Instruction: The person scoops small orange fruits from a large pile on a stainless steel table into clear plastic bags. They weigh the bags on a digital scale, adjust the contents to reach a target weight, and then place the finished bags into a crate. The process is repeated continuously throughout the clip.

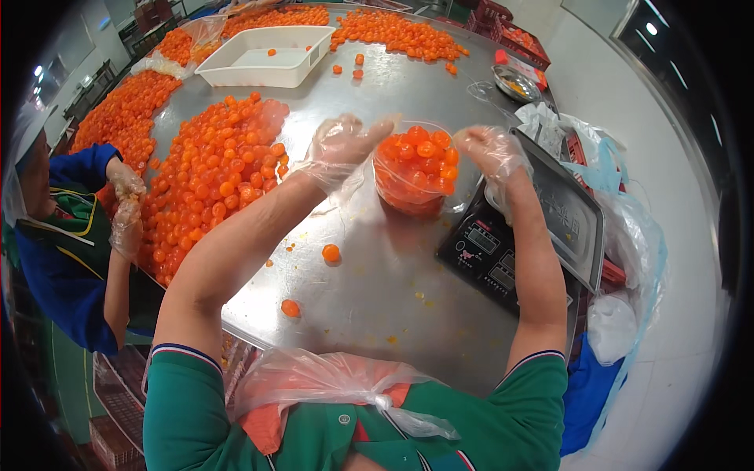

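Note:
My left hand (pixel 345 147), in a clear plastic glove, is closed on the left part of the rim of a clear plastic bag (pixel 408 188) standing on the steel table (pixel 369 306). My right hand (pixel 488 151), also gloved, pinches the bag's right side at the top. Orange round yolk-like balls (pixel 418 149) fill the bag up to its open mouth. To the right is a black weighing scale (pixel 479 243) with a metal tray (pixel 571 235). A loose orange ball (pixel 331 253) lies below my left hand.
A large heap of balls (pixel 208 180) lies at the left, beside a gloved co-worker (pixel 78 228). A white bin (pixel 224 72) stands at the back left, more heaps (pixel 393 35) behind it. A steel bowl (pixel 517 85), red crates (pixel 530 53) and plastic sheets (pixel 628 235) line the right edge.

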`<state>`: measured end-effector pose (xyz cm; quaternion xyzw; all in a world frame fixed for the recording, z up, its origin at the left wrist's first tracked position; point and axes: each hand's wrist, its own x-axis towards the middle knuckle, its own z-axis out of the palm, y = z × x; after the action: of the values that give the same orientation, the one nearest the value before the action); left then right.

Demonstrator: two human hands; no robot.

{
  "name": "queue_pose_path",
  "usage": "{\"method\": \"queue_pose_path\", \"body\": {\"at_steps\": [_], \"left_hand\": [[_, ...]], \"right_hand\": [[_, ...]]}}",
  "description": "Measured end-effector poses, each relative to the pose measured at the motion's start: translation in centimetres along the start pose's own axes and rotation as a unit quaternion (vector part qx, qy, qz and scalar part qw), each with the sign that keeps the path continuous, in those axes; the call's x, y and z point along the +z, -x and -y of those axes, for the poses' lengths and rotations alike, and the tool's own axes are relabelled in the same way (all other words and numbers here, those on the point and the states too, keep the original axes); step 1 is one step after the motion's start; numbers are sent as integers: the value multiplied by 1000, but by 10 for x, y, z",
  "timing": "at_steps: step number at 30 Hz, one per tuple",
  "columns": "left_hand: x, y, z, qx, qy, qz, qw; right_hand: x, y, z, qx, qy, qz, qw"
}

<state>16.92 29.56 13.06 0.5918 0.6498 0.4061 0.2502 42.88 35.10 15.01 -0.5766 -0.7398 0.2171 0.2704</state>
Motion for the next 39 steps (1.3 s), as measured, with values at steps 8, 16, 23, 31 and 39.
{"method": "queue_pose_path", "body": {"at_steps": [8, 16, 23, 31, 39], "left_hand": [[17, 8, 16, -68, 27, 183, 980], [34, -29, 64, 187, -250, 201, 929], [50, -49, 55, 316, -2, -39, 948], [25, -22, 8, -7, 408, 193, 892], [-67, 60, 14, -45, 259, 124, 957]], "right_hand": [[29, -10, -2, 24, 187, 143, 972], [34, -26, -16, 30, 205, 147, 967], [-11, -58, -33, -187, 280, -5, 942], [-18, -55, -34, -18, 39, 9, 999], [17, 72, 60, -272, -29, -128, 953]]}}
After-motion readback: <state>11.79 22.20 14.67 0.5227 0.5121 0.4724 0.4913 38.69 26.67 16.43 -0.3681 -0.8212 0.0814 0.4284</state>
